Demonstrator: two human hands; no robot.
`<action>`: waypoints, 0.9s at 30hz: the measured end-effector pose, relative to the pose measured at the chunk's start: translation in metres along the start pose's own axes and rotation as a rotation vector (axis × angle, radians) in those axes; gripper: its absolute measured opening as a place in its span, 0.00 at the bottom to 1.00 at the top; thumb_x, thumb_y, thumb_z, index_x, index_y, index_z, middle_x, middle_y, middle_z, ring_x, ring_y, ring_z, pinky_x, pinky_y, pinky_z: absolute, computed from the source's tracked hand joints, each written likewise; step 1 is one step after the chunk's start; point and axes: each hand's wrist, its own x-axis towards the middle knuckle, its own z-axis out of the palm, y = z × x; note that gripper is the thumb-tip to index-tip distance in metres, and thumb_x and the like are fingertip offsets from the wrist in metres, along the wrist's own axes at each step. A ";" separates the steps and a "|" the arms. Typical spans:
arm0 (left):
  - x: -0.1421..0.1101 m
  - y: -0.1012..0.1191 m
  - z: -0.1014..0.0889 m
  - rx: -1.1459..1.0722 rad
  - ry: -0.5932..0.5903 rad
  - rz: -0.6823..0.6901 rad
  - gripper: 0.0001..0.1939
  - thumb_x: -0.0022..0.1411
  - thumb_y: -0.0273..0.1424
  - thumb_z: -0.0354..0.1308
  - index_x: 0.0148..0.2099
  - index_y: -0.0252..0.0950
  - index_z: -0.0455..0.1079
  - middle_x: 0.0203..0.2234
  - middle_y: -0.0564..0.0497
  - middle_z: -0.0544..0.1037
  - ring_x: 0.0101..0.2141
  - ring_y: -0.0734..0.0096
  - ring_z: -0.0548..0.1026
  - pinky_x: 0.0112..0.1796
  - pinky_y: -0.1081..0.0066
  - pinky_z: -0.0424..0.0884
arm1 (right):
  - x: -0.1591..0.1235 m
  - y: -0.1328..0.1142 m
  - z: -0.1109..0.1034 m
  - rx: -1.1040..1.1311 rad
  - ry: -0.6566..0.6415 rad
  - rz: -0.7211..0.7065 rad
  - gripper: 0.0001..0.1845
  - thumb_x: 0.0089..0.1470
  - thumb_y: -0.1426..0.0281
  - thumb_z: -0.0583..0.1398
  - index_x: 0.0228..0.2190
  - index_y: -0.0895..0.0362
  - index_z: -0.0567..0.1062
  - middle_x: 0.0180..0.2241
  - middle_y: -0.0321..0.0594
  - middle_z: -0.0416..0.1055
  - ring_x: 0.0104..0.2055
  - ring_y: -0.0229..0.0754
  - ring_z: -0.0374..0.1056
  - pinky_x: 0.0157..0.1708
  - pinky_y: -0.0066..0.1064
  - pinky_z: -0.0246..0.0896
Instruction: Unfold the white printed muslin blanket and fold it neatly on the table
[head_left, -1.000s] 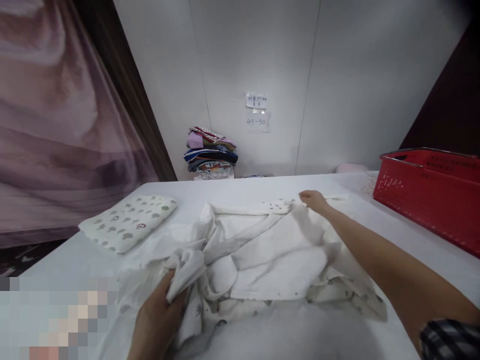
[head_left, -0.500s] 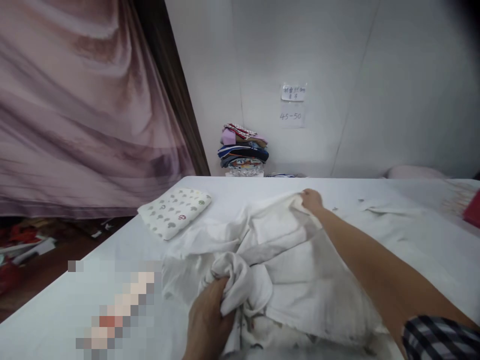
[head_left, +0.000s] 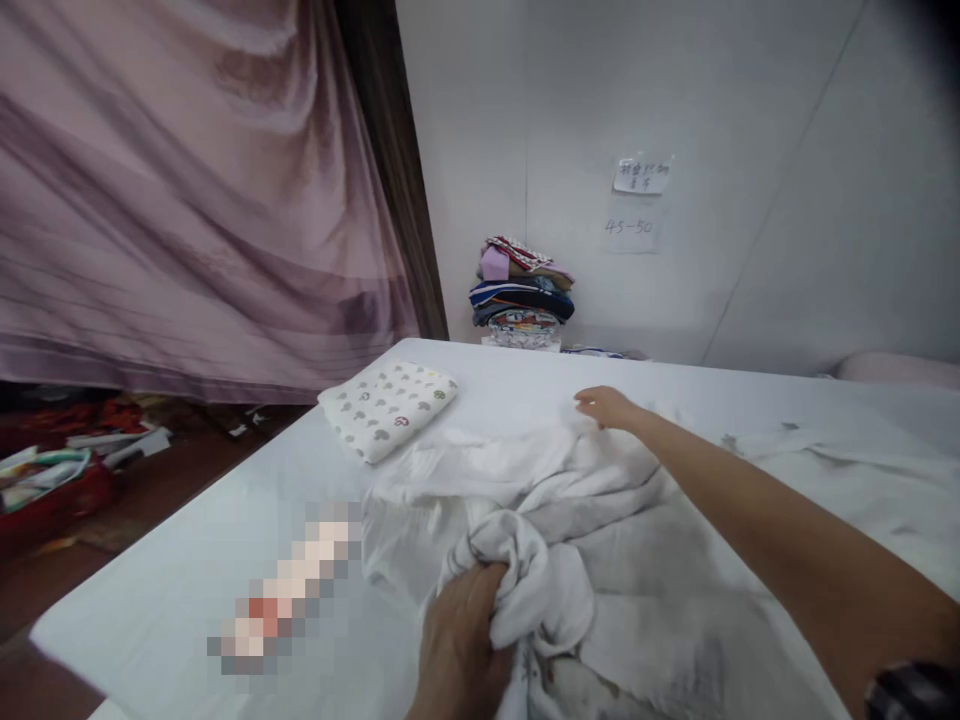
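Note:
A crumpled white cloth [head_left: 645, 570] lies heaped on the white table. My left hand [head_left: 465, 630] is closed around a bunched, twisted part of it near the front. At the cloth's far edge, my right hand [head_left: 609, 407] reaches out with its fingers stretched and apart, just above the fabric. Whether a fingertip still touches the cloth is hard to see. A folded white cloth with a mushroom print [head_left: 390, 408] rests to the left of the heap. Printed fabric [head_left: 585, 690] shows beneath the white cloth at the bottom.
A pixelated long item [head_left: 292, 590] is on the table's left part. More white fabric [head_left: 862, 470] spreads at the right. Behind the table stands a stack of folded textiles [head_left: 523, 295] against the wall. A pink curtain [head_left: 187, 200] hangs at left, above a red basket [head_left: 60, 490].
My right hand's grip on the far edge has loosened, and the lifted cloth has sagged into folds. My left hand keeps its hold. The view has turned slightly left.

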 end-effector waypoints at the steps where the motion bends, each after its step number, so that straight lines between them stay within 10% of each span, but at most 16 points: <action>1: -0.001 0.000 0.001 0.001 0.000 -0.009 0.24 0.48 0.24 0.52 0.50 0.38 0.63 0.38 0.46 0.76 0.38 0.62 0.75 0.36 0.66 0.72 | 0.003 -0.018 0.011 0.001 -0.054 -0.068 0.23 0.52 0.63 0.57 0.51 0.50 0.70 0.48 0.39 0.70 0.33 0.38 0.70 0.35 0.27 0.62; 5: -0.005 0.001 0.002 -0.010 -0.018 -0.045 0.23 0.49 0.25 0.52 0.50 0.39 0.63 0.40 0.45 0.75 0.40 0.61 0.73 0.38 0.64 0.71 | 0.004 -0.067 0.035 -0.070 -0.161 -0.219 0.25 0.42 0.66 0.65 0.45 0.53 0.74 0.41 0.41 0.73 0.38 0.43 0.69 0.36 0.28 0.60; 9: -0.004 0.004 -0.001 -0.069 -0.061 -0.068 0.22 0.50 0.24 0.52 0.49 0.38 0.63 0.38 0.45 0.75 0.38 0.62 0.73 0.37 0.64 0.69 | -0.023 -0.088 0.019 -0.167 -0.053 -0.280 0.11 0.53 0.69 0.56 0.36 0.57 0.76 0.41 0.47 0.71 0.42 0.47 0.67 0.37 0.31 0.57; 13: -0.003 0.008 -0.003 -0.076 -0.065 -0.078 0.24 0.49 0.23 0.52 0.50 0.39 0.63 0.39 0.46 0.74 0.39 0.62 0.72 0.38 0.64 0.68 | -0.103 -0.096 0.007 -0.321 0.213 -0.526 0.15 0.60 0.69 0.46 0.35 0.58 0.72 0.37 0.46 0.70 0.34 0.42 0.66 0.29 0.29 0.52; 19: -0.001 0.015 -0.005 -0.052 -0.142 -0.138 0.07 0.50 0.26 0.54 0.35 0.39 0.66 0.30 0.49 0.73 0.32 0.63 0.69 0.32 0.66 0.63 | -0.218 -0.098 0.026 -0.109 -0.141 -0.805 0.06 0.56 0.71 0.52 0.30 0.56 0.69 0.30 0.38 0.69 0.27 0.36 0.63 0.25 0.28 0.48; 23: 0.000 0.017 -0.006 -0.060 -0.172 -0.157 0.10 0.50 0.24 0.53 0.37 0.39 0.66 0.32 0.50 0.73 0.34 0.64 0.68 0.34 0.66 0.60 | -0.199 -0.094 0.012 0.231 -0.359 -0.684 0.12 0.56 0.67 0.53 0.25 0.57 0.70 0.24 0.34 0.68 0.27 0.35 0.62 0.26 0.25 0.51; 27: -0.001 0.016 -0.006 -0.092 -0.164 -0.154 0.18 0.48 0.21 0.52 0.43 0.41 0.65 0.35 0.50 0.73 0.37 0.63 0.68 0.37 0.66 0.60 | -0.129 -0.089 0.006 0.456 -0.141 -0.380 0.12 0.53 0.66 0.54 0.28 0.58 0.74 0.26 0.36 0.71 0.28 0.36 0.64 0.28 0.25 0.54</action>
